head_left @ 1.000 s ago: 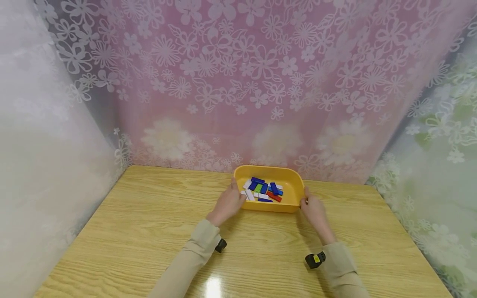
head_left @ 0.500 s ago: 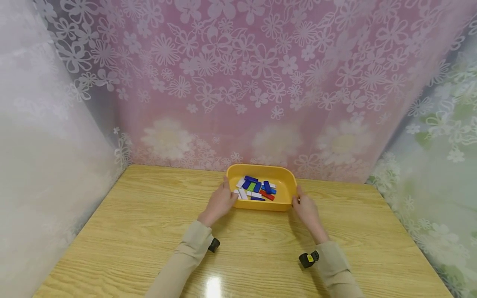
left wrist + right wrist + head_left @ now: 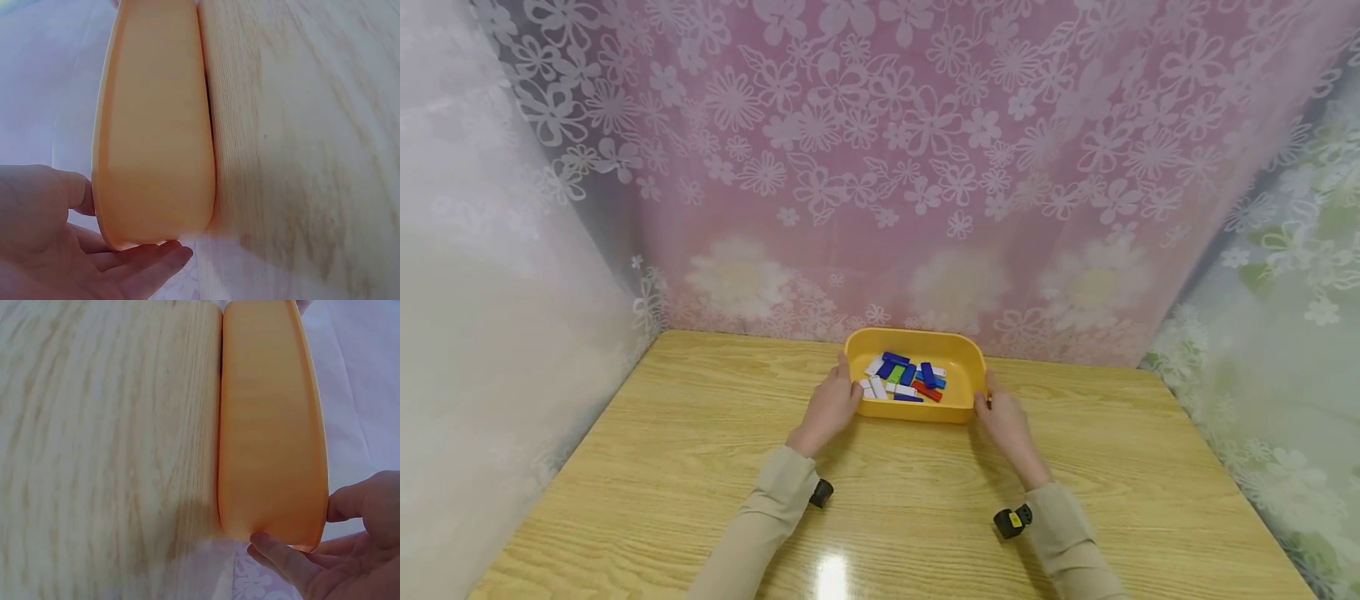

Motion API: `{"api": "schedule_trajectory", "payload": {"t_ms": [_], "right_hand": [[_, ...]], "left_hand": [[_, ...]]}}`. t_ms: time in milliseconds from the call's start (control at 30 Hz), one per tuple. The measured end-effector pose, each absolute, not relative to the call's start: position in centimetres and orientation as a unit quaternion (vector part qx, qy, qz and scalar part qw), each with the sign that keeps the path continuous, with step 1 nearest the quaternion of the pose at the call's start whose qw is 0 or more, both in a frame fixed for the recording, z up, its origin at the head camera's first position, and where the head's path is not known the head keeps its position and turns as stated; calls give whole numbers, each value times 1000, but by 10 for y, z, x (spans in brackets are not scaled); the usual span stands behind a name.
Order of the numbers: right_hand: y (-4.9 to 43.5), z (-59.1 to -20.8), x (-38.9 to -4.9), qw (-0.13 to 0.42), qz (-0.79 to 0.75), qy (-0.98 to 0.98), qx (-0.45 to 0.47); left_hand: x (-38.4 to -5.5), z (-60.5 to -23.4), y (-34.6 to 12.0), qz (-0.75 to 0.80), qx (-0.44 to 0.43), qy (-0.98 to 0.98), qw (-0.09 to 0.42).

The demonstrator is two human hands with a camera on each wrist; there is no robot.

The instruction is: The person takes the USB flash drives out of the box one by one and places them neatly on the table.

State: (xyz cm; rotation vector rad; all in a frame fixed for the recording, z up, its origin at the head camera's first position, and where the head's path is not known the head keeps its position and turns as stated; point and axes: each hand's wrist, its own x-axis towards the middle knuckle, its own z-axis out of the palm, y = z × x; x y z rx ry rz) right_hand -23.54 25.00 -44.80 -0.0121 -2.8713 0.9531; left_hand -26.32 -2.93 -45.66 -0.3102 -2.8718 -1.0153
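Yellow tray at the far edge of the wooden table, about midway between the two far corners, long side roughly in line with that edge, a floral curtain just behind. Left hand grips the tray's left end, thumb at the rim, fingers curved against the outside of the end wall; right hand does the same at the right end. Both are closed only as far as the wall between thumb and fingers allows. Base lies along the tabletop in the wrist views; a thin dark line under it, cannot tell whether shadow or slight gap. Inside, white pieces, blue pieces, a green piece and a red piece lie loose, bunched toward the left end. Step looks like positioning the tray. Judgement: load probably heavier on the left, so that hand should carry a little more; move both ends together, level and slow, lest the tray twist or the pieces slide.
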Motion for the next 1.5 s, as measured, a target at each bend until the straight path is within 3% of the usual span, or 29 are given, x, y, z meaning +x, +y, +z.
{"api": "schedule_trajectory", "payload": {"t_ms": [267,833,1500], "right_hand": [[256,-452,-234,26,364,-931,-20],[256,-451,-230,16,334,-942,11],[252,-444,-213,-14,345,-938,37]], "left_hand": [[-265,-460,-35,-378,-112,-918,44],[-266,-461,-45,-393,-107,-913,11],[-252,-460,-55,-395,-106,-912,12]]}}
